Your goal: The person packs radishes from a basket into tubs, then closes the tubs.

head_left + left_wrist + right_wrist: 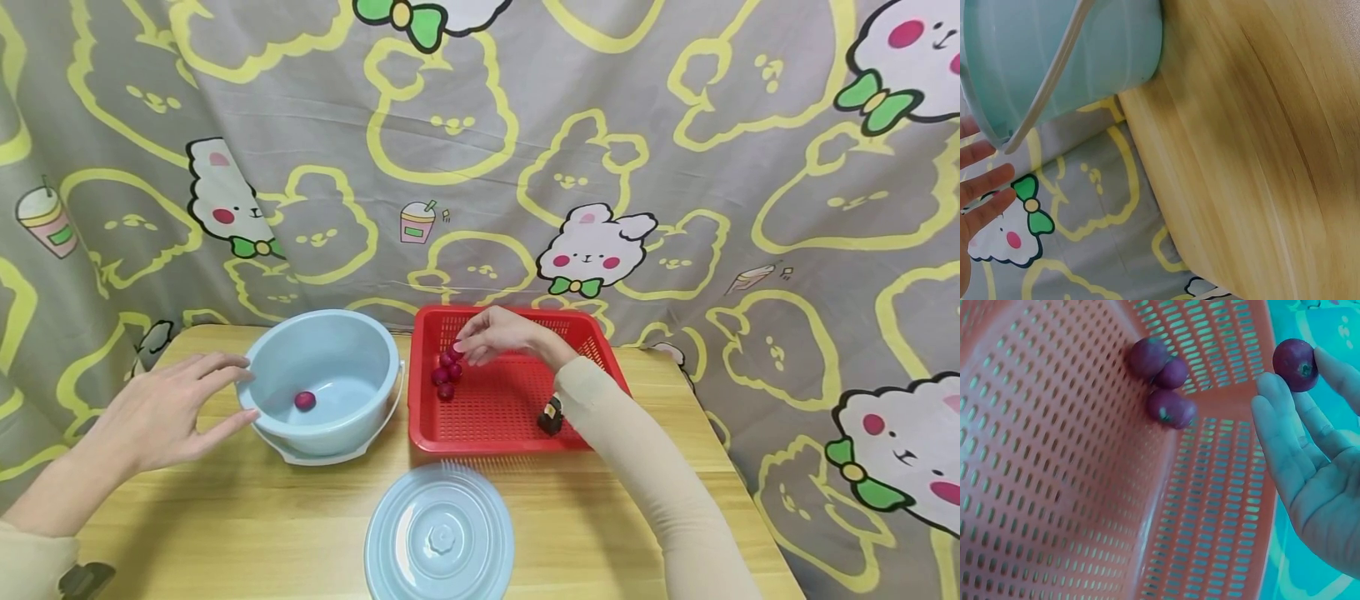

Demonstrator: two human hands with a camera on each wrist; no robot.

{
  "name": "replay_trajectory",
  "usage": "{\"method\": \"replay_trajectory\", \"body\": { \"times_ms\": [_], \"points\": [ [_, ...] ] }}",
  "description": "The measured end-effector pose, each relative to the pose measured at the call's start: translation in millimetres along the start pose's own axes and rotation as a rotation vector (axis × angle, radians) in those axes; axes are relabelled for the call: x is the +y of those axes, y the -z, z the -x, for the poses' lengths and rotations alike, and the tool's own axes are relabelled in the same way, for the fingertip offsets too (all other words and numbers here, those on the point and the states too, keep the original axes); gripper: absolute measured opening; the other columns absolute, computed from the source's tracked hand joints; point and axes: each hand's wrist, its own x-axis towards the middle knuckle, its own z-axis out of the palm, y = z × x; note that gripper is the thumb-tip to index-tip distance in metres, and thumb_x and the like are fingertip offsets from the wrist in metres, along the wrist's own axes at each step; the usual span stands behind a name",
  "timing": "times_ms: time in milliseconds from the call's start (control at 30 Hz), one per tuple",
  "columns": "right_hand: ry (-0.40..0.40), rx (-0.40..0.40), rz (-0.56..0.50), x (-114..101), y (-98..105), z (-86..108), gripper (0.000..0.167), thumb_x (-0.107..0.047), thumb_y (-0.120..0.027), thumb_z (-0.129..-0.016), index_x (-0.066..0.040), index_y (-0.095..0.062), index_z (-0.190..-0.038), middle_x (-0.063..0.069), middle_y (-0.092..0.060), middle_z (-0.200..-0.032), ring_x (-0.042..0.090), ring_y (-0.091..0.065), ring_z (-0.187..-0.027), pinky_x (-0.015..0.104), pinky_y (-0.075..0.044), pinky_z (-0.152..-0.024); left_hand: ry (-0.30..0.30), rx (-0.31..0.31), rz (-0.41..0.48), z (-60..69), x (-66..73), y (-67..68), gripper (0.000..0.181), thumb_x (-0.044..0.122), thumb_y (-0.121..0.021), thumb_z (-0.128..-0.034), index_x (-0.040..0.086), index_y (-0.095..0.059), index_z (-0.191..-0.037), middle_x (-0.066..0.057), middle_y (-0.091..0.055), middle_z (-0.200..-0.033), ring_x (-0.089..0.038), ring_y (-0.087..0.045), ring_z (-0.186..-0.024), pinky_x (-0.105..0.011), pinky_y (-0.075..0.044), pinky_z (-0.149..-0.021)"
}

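My right hand [491,335] is over the left side of a red plastic basket [517,446]. In the right wrist view its thumb and fingers pinch a small round purple-red fruit [1296,365] above the basket rim. Several more such fruits [1171,409] lie together in the basket's corner. To the left stands a light blue bucket [330,425] with one purple-red fruit [304,401] at its bottom. My left hand [168,408] is by the bucket's left rim, fingers spread and holding nothing; whether the fingertips touch the rim I cannot tell.
A round light blue lid [441,533] lies on the wooden table [285,525] in front of the basket. The bucket's pale handle [1054,75] hangs down its side. A patterned grey curtain [465,208] hangs behind the table.
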Motion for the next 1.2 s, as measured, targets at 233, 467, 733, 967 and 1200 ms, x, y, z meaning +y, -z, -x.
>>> {"method": "replay_trajectory", "body": {
  "times_ms": [233, 467, 733, 967, 1200],
  "points": [
    [0.039, 0.0, -0.031, -13, -6, 3.7, 0.033, -0.02, -0.077, -0.097, -0.003, -0.073, -0.124, 0.021, -0.079, -0.116, 0.043, -0.076, -0.111, 0.056, -0.056, -0.102, -0.004, 0.005, 0.004, 0.1, 0.3, -1.1, 0.056, 0.055, -0.083, -0.0777, 0.013, -0.074, -0.113, -0.01, -0.075, -0.114, -0.033, -0.075, -0.087, -0.024, -0.035, -0.046],
    [0.075, -0.02, -0.061, -28, -15, 6.6, 0.032, -0.018, -0.078, -0.096, -0.002, -0.073, -0.124, 0.027, -0.076, -0.12, 0.046, -0.074, -0.113, 0.047, -0.062, -0.095, -0.001, 0.009, 0.008, -0.4, -0.1, -2.6, 0.055, 0.053, -0.085, -0.0758, 0.013, -0.075, -0.113, -0.008, -0.076, -0.113, -0.031, -0.075, -0.087, -0.025, -0.035, -0.046],
    [0.124, -0.023, -0.096, -48, -26, 9.8, 0.03, -0.014, -0.076, -0.097, 0.0, -0.072, -0.123, 0.023, -0.078, -0.11, 0.034, -0.079, -0.096, 0.05, -0.061, -0.097, -0.005, 0.012, 0.011, -0.8, -1.3, -4.0, 0.055, 0.052, -0.085, -0.075, 0.013, -0.075, -0.112, -0.007, -0.076, -0.112, -0.03, -0.075, -0.088, -0.027, -0.039, -0.047],
    [0.151, -0.038, -0.14, -59, -35, 9.1, 0.03, -0.015, -0.076, -0.097, -0.001, -0.072, -0.123, 0.017, -0.08, -0.104, 0.019, -0.079, -0.083, 0.042, -0.065, -0.088, -0.006, 0.009, 0.01, -0.4, -1.6, -3.4, 0.055, 0.052, -0.086, -0.0755, 0.012, -0.075, -0.113, -0.007, -0.075, -0.113, -0.032, -0.075, -0.092, -0.039, -0.051, -0.055],
    [0.171, -0.03, -0.149, -73, -47, 5.8, 0.031, -0.02, -0.077, -0.097, -0.003, -0.073, -0.122, 0.022, -0.078, -0.11, 0.022, -0.079, -0.086, 0.052, -0.061, -0.095, 0.006, 0.01, 0.012, 0.6, -0.5, -3.2, 0.056, 0.051, -0.086, -0.0749, 0.012, -0.076, -0.114, -0.007, -0.076, -0.114, -0.032, -0.076, -0.093, -0.043, -0.054, -0.058]
  ]
}}
